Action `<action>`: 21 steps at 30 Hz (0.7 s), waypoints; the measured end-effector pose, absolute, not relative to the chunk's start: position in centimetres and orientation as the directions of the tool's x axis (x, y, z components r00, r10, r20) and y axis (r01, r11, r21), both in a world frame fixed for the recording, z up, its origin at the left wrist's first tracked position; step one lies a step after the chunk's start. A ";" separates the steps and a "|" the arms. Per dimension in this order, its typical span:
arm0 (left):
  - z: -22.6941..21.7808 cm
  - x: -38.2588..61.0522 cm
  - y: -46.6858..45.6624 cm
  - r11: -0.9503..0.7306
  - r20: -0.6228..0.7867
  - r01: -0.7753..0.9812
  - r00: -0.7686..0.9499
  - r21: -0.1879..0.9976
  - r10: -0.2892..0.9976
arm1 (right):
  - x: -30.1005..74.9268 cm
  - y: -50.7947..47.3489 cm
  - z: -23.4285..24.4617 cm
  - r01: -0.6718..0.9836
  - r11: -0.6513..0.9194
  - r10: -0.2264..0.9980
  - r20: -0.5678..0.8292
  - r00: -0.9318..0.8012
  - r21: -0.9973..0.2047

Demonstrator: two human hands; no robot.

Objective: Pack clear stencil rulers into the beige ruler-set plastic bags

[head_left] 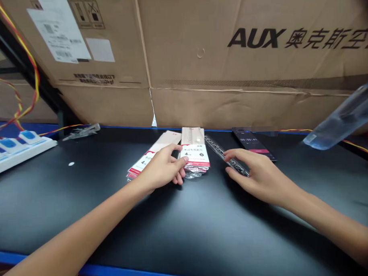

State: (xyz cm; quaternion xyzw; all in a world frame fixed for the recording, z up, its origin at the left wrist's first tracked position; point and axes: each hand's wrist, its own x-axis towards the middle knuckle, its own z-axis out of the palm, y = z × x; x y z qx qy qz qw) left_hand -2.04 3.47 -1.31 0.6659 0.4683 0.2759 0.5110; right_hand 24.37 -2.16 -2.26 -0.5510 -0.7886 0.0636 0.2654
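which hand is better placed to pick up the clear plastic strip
Right, probably: the right hand has its fingers on the clear plastic strip, while the left hand rests on the red-and-white labelled packets beside it.

The left hand (161, 167) and right hand (264, 176) are showing slender, bare fingers. The left forearm (75, 226) and right forearm (331, 217) are showing bare, slim and uncovered.

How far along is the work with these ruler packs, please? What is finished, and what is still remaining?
Done: little, it seems; a clear plastic strip already lies outside the ruler-set packs. In hand: the left hand rests on the packs, and the right hand is on the strip. Left: both packs look still wrapped, with loose clear film at their edge.
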 end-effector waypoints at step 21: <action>-2.0 -2.1 3.4 -0.545 0.141 0.701 0.549 0.460 0.824 | 25.8 -0.9 -2.1 0.934 0.216 0.897 0.436 -0.074 -0.286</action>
